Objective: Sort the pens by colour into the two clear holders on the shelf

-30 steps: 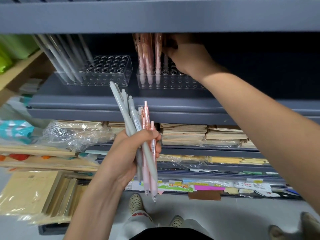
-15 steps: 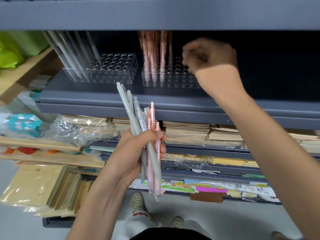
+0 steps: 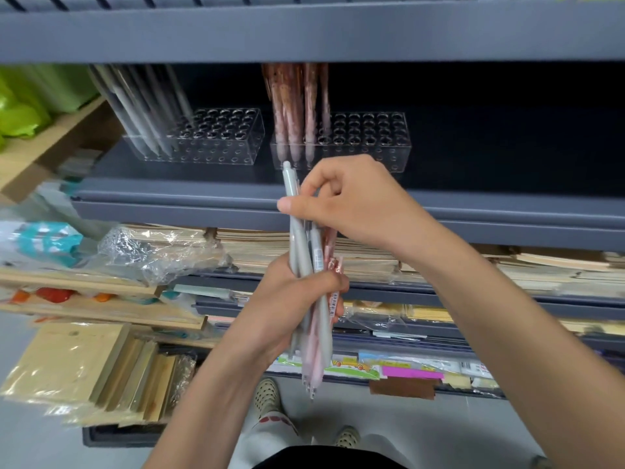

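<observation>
Head view: left hand (image 3: 297, 299) fisted round bundle of slim grey and pink plastic pens (image 3: 309, 282) at 6 o'clock, right hand (image 3: 348, 201) pinching one grey pen's upper barrel; light, stiff, likely slippery, best gripped mid-barrel.

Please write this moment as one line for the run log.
left hand: holds pen bundle | right hand: pinching grey pen top | grey holder, pink holder: partly filled
</observation>
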{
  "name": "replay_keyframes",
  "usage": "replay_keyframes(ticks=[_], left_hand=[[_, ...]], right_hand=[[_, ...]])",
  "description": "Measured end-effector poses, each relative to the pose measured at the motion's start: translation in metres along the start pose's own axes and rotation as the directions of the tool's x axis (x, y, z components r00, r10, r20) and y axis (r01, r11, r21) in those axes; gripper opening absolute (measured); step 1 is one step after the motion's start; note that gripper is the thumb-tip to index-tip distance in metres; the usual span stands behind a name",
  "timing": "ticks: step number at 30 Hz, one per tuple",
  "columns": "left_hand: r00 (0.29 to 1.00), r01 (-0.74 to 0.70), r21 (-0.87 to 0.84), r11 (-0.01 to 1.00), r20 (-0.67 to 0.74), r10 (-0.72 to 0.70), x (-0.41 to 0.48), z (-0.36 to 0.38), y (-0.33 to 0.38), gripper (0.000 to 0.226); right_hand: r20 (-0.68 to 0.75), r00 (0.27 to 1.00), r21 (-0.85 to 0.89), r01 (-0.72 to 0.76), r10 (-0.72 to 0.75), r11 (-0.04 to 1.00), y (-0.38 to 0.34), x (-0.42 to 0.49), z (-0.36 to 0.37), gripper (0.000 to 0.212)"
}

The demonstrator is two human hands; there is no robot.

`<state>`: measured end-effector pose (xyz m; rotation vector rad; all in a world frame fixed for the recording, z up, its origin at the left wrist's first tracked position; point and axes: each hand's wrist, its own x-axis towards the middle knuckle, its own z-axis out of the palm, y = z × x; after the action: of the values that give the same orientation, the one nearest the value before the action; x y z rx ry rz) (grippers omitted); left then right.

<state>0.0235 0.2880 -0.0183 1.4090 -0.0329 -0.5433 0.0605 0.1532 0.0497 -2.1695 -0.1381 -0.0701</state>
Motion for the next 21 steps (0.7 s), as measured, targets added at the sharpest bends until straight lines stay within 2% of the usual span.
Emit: replay_keyframes(ticks=[4,10,12,16,21], left_hand=[[1.000,0.008,0.013,1.000,0.010,-0.008,0.000,0.002,-0.002,0.013],[0.999,0.047,-0.066,0.997,-0.024,-0.048,0.004,0.000,0.001,0.018],[0.998,0.056,-0.072,0.996,-0.015,-0.057,0.003,-0.001,0.002,0.019],[0.997,0.074,-0.085,0.994,-0.029,-0.077,-0.007,-0.005,-0.003,0.016],[0.988,0.053,-0.150,0.987,-0.134,-0.074,-0.013,-0.033,-0.001,0.010]], right_hand=[[0.058,0.997,0.078,-0.059,0.054,0.995,0.003,0.000,0.001,0.024],[0.026,0.997,0.289,-0.073,0.069,0.954,0.010,-0.003,0.006,0.023],[-0.023,0.995,0.391,-0.080,0.097,0.917,0.011,-0.001,0.006,0.023],[-0.103,0.984,0.631,-0.049,0.146,0.774,0.009,0.006,-0.001,0.017],[-0.151,0.983,0.697,0.034,0.100,0.716,0.008,0.011,0.013,0.018]])
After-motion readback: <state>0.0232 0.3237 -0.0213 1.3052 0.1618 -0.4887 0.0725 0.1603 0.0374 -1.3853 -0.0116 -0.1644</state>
